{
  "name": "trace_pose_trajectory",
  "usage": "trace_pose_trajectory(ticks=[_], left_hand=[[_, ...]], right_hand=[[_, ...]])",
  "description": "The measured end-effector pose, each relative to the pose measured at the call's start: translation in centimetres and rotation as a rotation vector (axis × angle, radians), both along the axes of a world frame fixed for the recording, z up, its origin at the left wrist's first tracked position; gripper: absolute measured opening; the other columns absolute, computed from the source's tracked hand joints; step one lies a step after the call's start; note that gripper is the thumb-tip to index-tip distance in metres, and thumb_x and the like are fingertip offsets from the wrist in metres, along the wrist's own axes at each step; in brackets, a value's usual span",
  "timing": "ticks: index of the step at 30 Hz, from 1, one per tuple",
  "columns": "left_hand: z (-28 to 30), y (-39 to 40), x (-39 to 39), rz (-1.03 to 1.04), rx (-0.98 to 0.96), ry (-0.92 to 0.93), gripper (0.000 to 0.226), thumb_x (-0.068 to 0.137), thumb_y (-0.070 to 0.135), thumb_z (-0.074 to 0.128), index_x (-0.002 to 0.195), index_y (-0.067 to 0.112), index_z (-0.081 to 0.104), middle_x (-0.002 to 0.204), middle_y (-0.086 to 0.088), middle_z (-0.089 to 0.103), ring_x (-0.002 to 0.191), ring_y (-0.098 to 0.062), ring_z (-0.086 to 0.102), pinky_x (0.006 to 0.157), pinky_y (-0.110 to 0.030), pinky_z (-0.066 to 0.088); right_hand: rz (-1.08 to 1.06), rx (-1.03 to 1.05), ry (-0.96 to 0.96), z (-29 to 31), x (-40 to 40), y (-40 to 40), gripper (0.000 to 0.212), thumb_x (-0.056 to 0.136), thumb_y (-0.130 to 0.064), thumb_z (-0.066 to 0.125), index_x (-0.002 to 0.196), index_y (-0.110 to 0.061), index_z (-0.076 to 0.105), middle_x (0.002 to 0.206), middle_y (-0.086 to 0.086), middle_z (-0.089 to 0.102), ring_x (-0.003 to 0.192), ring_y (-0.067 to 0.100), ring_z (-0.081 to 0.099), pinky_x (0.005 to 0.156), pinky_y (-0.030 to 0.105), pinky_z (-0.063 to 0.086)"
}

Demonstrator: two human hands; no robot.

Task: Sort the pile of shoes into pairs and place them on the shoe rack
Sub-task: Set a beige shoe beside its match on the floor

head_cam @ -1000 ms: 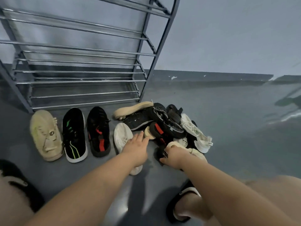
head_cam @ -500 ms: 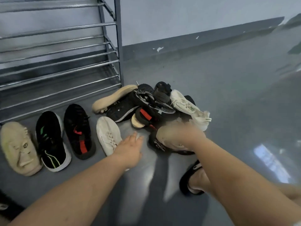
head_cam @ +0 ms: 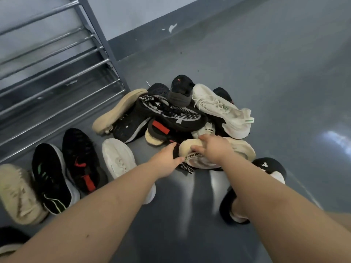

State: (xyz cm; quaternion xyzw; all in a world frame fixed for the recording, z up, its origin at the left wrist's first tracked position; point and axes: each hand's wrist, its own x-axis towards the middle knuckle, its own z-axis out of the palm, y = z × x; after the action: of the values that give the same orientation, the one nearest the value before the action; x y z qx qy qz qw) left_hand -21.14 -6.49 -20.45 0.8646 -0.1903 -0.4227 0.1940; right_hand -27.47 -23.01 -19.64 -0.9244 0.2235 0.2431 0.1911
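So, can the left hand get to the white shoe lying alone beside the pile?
Probably yes. The left hand hovers just right of the white shoe, whose top lies uncovered; only the person's own forearm crosses its heel.

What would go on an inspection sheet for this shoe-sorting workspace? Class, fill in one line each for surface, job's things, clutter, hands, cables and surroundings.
Surface: grey glossy floor, with glare.
Job's things: shoe pile unsorted; four single shoes in a row before the metal shoe rack; no shoes seen on it.
Clutter: nothing seen.
Hands: right hand grips a cream shoe at the pile's near edge; left hand reaches beside it, fingers straight.
Cables: nothing seen.
Surroundings: pale wall, dark skirting with chipped paint.
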Motion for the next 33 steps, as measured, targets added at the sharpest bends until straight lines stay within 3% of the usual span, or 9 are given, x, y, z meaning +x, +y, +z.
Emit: trace_pose_trajectory(ticks=[4,7,12,16,21,23,27,31,33], left_hand=[[-1.3,-0.8,-0.6,0.216,-0.123,0.207,0.077,0.092,0.029,0.059,0.152,0.016,0.012,0.148,-0.009,0.040,0.134,-0.024,0.041,0.112,-0.035,0.032],[-1.5,-1.0,-0.7,0.286,-0.157,0.249,0.082,0.088,0.031,0.064,0.151,0.018,0.014,0.141,-0.009,0.048,0.127,-0.024,0.048,0.110,-0.040,0.036],[-0.4,1.0,-0.3,0.337,-0.218,0.179,0.067,0.087,0.036,0.064,0.143,0.020,0.032,0.131,-0.005,0.054,0.119,-0.019,0.053,0.105,-0.036,0.041],[1.4,5.8,0.3,0.512,-0.280,0.104,0.055,0.086,0.039,0.064,0.128,0.016,0.037,0.122,-0.004,0.057,0.110,-0.019,0.057,0.098,-0.035,0.046],[4.1,13.9,-0.5,0.563,-0.253,0.067,0.053,0.085,0.045,0.062,0.125,0.016,0.045,0.108,-0.003,0.064,0.097,-0.017,0.063,0.085,-0.032,0.052],[4.9,16.9,-1.4,0.550,-0.220,0.024,0.051,0.087,0.045,0.059,0.127,0.016,0.046,0.107,-0.001,0.062,0.097,-0.018,0.061,0.089,-0.037,0.052],[6.0,20.8,-1.9,0.540,-0.178,-0.062,0.049,0.093,0.038,0.053,0.134,0.014,0.043,0.127,-0.007,0.057,0.116,-0.022,0.055,0.101,-0.036,0.043],[7.1,22.1,-1.8,0.624,-0.237,-0.104,0.050,0.096,0.035,0.049,0.140,0.013,0.036,0.132,-0.008,0.052,0.120,-0.024,0.051,0.100,-0.030,0.039],[7.0,22.8,-1.9,0.707,-0.290,-0.071,0.052,0.096,0.035,0.048,0.141,0.012,0.035,0.131,-0.008,0.052,0.117,-0.026,0.053,0.101,-0.034,0.043]], right_hand=[[0.051,-0.063,0.005,-0.9,0.2,-0.3,0.064,0.089,-0.061,0.045,0.139,-0.022,0.043,0.131,0.011,0.054,0.121,0.028,0.051,0.097,0.036,0.037],[0.077,-0.081,-0.032,-1.1,0.1,-0.1,0.061,0.091,-0.059,0.043,0.137,-0.020,0.044,0.129,0.012,0.056,0.119,0.029,0.052,0.096,0.036,0.037],[0.045,-0.056,-0.117,-0.4,0.6,1.5,0.056,0.089,-0.059,0.046,0.131,-0.022,0.052,0.124,0.007,0.060,0.117,0.025,0.053,0.098,0.036,0.036],[0.054,0.133,-0.213,0.9,2.4,6.3,0.052,0.091,-0.058,0.043,0.124,-0.021,0.060,0.118,0.008,0.065,0.112,0.027,0.056,0.094,0.036,0.042],[0.285,0.176,-0.221,3.4,3.7,13.4,0.049,0.090,-0.060,0.043,0.112,-0.022,0.066,0.107,0.006,0.069,0.104,0.027,0.060,0.085,0.036,0.045],[0.319,0.228,-0.188,4.1,3.7,15.8,0.052,0.088,-0.062,0.044,0.113,-0.022,0.065,0.105,0.006,0.070,0.102,0.026,0.061,0.086,0.037,0.047],[0.354,0.307,-0.061,4.5,3.2,18.7,0.060,0.089,-0.063,0.042,0.130,-0.022,0.055,0.123,0.005,0.064,0.114,0.025,0.057,0.096,0.037,0.045],[0.313,0.126,-0.099,5.1,2.3,17.8,0.063,0.093,-0.057,0.038,0.138,-0.014,0.045,0.138,0.013,0.049,0.128,0.031,0.042,0.105,0.037,0.035],[0.238,0.104,-0.120,5.5,2.1,16.6,0.066,0.093,-0.057,0.040,0.142,-0.014,0.039,0.143,0.014,0.044,0.131,0.032,0.039,0.108,0.038,0.032]])
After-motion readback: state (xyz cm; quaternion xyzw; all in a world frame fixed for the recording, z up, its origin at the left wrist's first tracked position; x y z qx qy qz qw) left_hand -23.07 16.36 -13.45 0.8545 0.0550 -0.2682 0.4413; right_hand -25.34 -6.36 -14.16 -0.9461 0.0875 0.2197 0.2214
